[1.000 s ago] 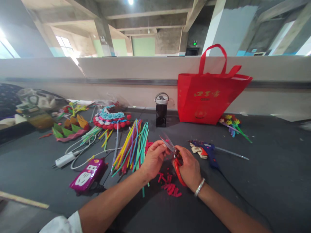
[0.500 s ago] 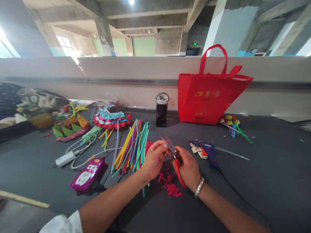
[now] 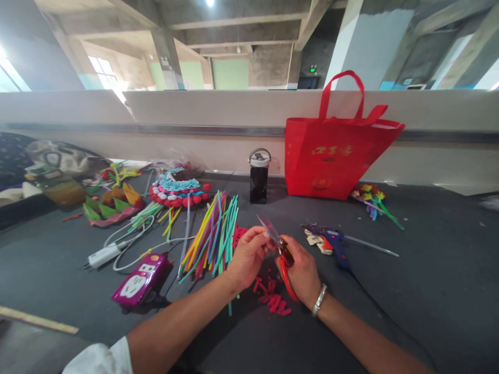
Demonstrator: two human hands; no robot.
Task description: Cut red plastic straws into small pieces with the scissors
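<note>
My right hand [image 3: 303,272] is wrapped round the red handles of a pair of scissors [image 3: 287,275], whose blades point up and to the left. Close by, my left hand [image 3: 248,258] is closed in a pinch beside the blades. A speck of red shows at its fingertips, apparently a small red piece mostly hidden by fingers and blade. Below both hands lies a loose heap of cut red scraps [image 3: 277,304]. More red pieces [image 3: 238,235] lie behind my left hand, partly covered by it.
Coloured pipe cleaners [image 3: 212,234] lie left of my hands, near a purple power strip [image 3: 141,280]. A blue glue gun [image 3: 336,243] with a trailing cord lies at right. Behind stand a dark bottle [image 3: 259,182] and a red bag [image 3: 331,161]. A pompom-trimmed craft piece [image 3: 179,189] sits at back left.
Both hands stay almost in place, with the scissors still by my left fingertips. Only tiny shifts of the fingers and the view show.
</note>
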